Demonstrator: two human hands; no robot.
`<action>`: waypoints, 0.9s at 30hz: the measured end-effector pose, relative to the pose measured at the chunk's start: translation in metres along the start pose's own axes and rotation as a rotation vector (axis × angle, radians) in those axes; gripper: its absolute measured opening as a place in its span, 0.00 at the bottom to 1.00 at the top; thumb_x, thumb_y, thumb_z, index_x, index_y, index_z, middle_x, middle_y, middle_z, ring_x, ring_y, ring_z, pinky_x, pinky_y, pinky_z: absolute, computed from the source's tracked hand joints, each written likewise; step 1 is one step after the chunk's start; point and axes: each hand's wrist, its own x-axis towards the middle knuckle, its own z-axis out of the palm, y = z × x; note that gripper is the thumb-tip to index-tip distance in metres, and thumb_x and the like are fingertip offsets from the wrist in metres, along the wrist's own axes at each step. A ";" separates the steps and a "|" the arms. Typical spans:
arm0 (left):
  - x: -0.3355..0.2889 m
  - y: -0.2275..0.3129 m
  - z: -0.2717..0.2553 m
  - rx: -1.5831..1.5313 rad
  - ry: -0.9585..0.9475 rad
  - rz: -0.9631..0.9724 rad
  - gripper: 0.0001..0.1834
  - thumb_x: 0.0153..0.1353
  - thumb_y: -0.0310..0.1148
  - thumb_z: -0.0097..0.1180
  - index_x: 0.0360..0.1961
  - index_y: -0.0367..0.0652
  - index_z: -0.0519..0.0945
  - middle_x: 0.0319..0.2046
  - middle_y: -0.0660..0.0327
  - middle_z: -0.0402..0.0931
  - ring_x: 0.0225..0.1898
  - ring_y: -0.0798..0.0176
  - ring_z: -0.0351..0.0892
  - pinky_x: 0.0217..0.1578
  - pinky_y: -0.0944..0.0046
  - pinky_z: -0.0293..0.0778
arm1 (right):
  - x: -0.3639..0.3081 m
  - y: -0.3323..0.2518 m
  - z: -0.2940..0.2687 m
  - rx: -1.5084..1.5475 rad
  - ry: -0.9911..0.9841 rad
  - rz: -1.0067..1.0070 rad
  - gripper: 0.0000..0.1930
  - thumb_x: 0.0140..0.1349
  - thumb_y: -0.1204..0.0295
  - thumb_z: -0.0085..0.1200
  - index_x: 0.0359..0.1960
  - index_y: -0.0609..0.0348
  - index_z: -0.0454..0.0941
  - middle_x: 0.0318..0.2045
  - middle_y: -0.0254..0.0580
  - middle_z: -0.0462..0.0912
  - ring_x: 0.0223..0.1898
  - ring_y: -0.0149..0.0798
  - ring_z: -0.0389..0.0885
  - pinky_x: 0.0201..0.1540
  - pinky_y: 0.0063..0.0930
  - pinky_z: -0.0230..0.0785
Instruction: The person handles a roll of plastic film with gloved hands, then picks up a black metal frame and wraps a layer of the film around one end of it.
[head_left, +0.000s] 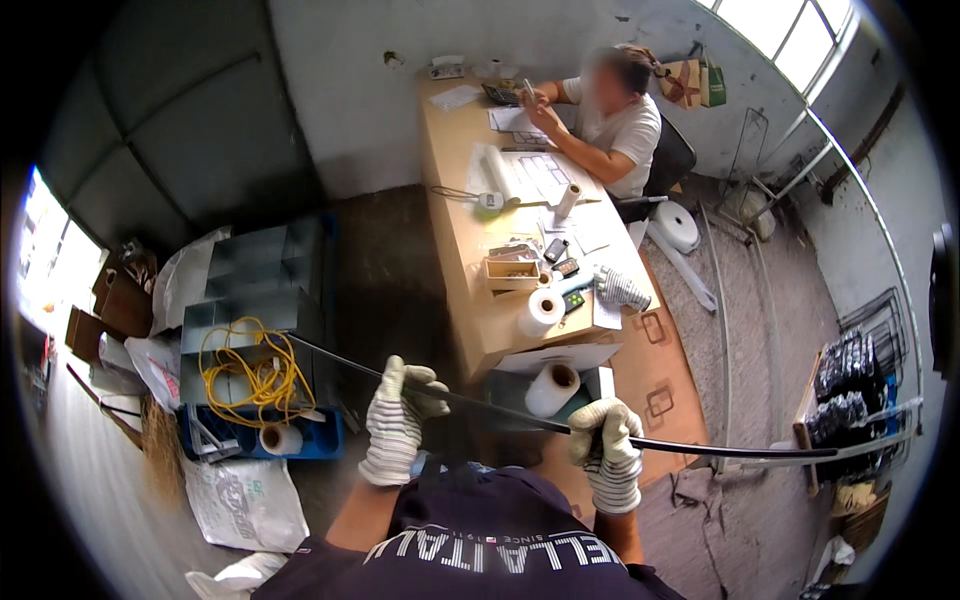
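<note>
Across my front runs a long, thin black rod (500, 410), slightly bowed, its left end near the yellow cord and its right end near the rack. My left hand (393, 425), in a striped knit work glove, is closed round the rod left of its middle. Further right, my right hand (607, 450), gloved the same way, grips it with curled fingers. Just beyond the rod, between both hands, a roll of white film (551, 389) stands by the near end of the desk.
A wooden desk (462, 290) with papers, rolls and small devices stands ahead. Behind it a person (625, 135) sits holding a phone. Metal bins with coiled yellow cord (255, 375) stand left. A rack with black-wrapped bundles (845, 380) is at the right.
</note>
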 end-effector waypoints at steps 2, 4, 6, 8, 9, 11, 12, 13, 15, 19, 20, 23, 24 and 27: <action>-0.006 0.010 -0.008 0.132 -0.119 -0.073 0.23 0.63 0.49 0.42 0.29 0.39 0.76 0.22 0.58 0.76 0.25 0.63 0.79 0.26 0.63 0.78 | -0.008 0.007 0.013 -0.012 0.044 -0.012 0.25 0.61 0.49 0.44 0.26 0.64 0.74 0.10 0.35 0.70 0.10 0.25 0.64 0.13 0.15 0.54; -0.014 0.017 -0.020 0.209 -0.291 -0.191 0.23 0.64 0.49 0.41 0.31 0.37 0.76 0.23 0.54 0.77 0.25 0.61 0.79 0.29 0.62 0.77 | -0.017 0.011 0.026 -0.037 0.029 -0.050 0.26 0.61 0.49 0.44 0.26 0.65 0.74 0.10 0.35 0.70 0.10 0.24 0.63 0.13 0.15 0.54; -0.020 0.031 -0.028 0.255 -0.318 -0.297 0.25 0.64 0.50 0.41 0.31 0.36 0.76 0.21 0.54 0.77 0.22 0.60 0.78 0.27 0.62 0.77 | -0.027 0.019 0.046 -0.032 0.000 -0.060 0.26 0.61 0.49 0.44 0.27 0.65 0.75 0.10 0.34 0.70 0.10 0.23 0.63 0.14 0.13 0.54; -0.021 0.039 -0.036 0.293 -0.302 -0.349 0.27 0.63 0.52 0.41 0.29 0.36 0.77 0.18 0.54 0.76 0.19 0.60 0.77 0.26 0.63 0.76 | -0.035 0.017 0.061 -0.073 0.025 -0.052 0.27 0.61 0.49 0.44 0.26 0.65 0.75 0.10 0.34 0.70 0.10 0.22 0.63 0.14 0.13 0.53; -0.020 0.043 -0.043 0.314 -0.294 -0.365 0.28 0.62 0.53 0.41 0.28 0.36 0.77 0.17 0.54 0.76 0.18 0.61 0.77 0.25 0.64 0.76 | -0.039 0.018 0.067 -0.093 0.035 -0.047 0.27 0.61 0.49 0.44 0.26 0.66 0.75 0.10 0.34 0.70 0.10 0.22 0.63 0.14 0.13 0.53; -0.020 0.046 -0.053 0.348 -0.315 -0.372 0.30 0.61 0.56 0.41 0.27 0.35 0.77 0.17 0.55 0.76 0.18 0.62 0.76 0.24 0.66 0.74 | -0.048 0.017 0.074 -0.070 0.050 -0.075 0.26 0.62 0.50 0.44 0.26 0.66 0.75 0.09 0.33 0.70 0.09 0.21 0.62 0.13 0.13 0.51; -0.021 0.045 -0.059 0.364 -0.346 -0.371 0.32 0.60 0.58 0.41 0.27 0.34 0.77 0.18 0.56 0.76 0.19 0.63 0.76 0.25 0.68 0.74 | -0.053 0.016 0.076 -0.065 0.062 -0.084 0.26 0.62 0.50 0.44 0.26 0.66 0.75 0.09 0.33 0.69 0.08 0.21 0.61 0.12 0.13 0.51; -0.023 0.045 -0.064 0.384 -0.379 -0.367 0.34 0.59 0.60 0.40 0.28 0.34 0.77 0.19 0.56 0.76 0.19 0.64 0.76 0.25 0.69 0.73 | -0.056 0.016 0.078 -0.056 0.073 -0.096 0.26 0.62 0.50 0.44 0.26 0.67 0.75 0.09 0.32 0.69 0.08 0.21 0.61 0.12 0.13 0.50; -0.031 0.043 -0.062 0.406 -0.375 -0.381 0.34 0.60 0.60 0.40 0.26 0.34 0.77 0.17 0.55 0.76 0.18 0.63 0.75 0.24 0.68 0.73 | -0.064 0.015 0.081 -0.027 0.103 -0.120 0.26 0.62 0.51 0.45 0.26 0.67 0.76 0.08 0.32 0.69 0.08 0.21 0.60 0.11 0.13 0.49; -0.038 0.036 -0.057 0.416 -0.436 -0.435 0.30 0.61 0.54 0.43 0.25 0.34 0.77 0.15 0.55 0.76 0.15 0.63 0.75 0.21 0.68 0.74 | -0.083 0.010 0.071 -0.069 0.170 -0.094 0.25 0.63 0.52 0.43 0.28 0.67 0.76 0.10 0.31 0.70 0.10 0.20 0.61 0.14 0.12 0.51; -0.038 0.033 -0.056 0.431 -0.474 -0.430 0.28 0.61 0.53 0.44 0.25 0.34 0.77 0.15 0.55 0.76 0.15 0.64 0.75 0.21 0.68 0.74 | -0.088 0.009 0.066 -0.090 0.181 -0.089 0.25 0.64 0.53 0.43 0.29 0.67 0.77 0.11 0.31 0.70 0.12 0.19 0.62 0.16 0.12 0.52; -0.038 0.019 -0.049 0.402 -0.557 -0.418 0.22 0.60 0.47 0.49 0.29 0.34 0.76 0.17 0.57 0.76 0.17 0.66 0.75 0.23 0.69 0.74 | -0.101 0.004 0.049 -0.106 0.231 -0.168 0.25 0.64 0.52 0.42 0.29 0.66 0.77 0.11 0.31 0.71 0.12 0.19 0.62 0.16 0.12 0.52; -0.035 0.013 -0.045 0.407 -0.568 -0.395 0.21 0.61 0.46 0.49 0.29 0.34 0.76 0.18 0.57 0.76 0.18 0.66 0.76 0.23 0.69 0.74 | -0.106 0.003 0.044 -0.101 0.249 -0.190 0.25 0.63 0.52 0.43 0.28 0.66 0.77 0.11 0.31 0.71 0.12 0.19 0.62 0.16 0.11 0.52; -0.041 -0.001 -0.030 0.421 -0.588 -0.317 0.18 0.62 0.43 0.49 0.31 0.35 0.76 0.19 0.57 0.77 0.20 0.66 0.76 0.27 0.70 0.74 | -0.119 -0.008 0.026 -0.095 0.321 -0.171 0.25 0.63 0.52 0.43 0.28 0.66 0.77 0.11 0.31 0.71 0.12 0.19 0.62 0.16 0.11 0.52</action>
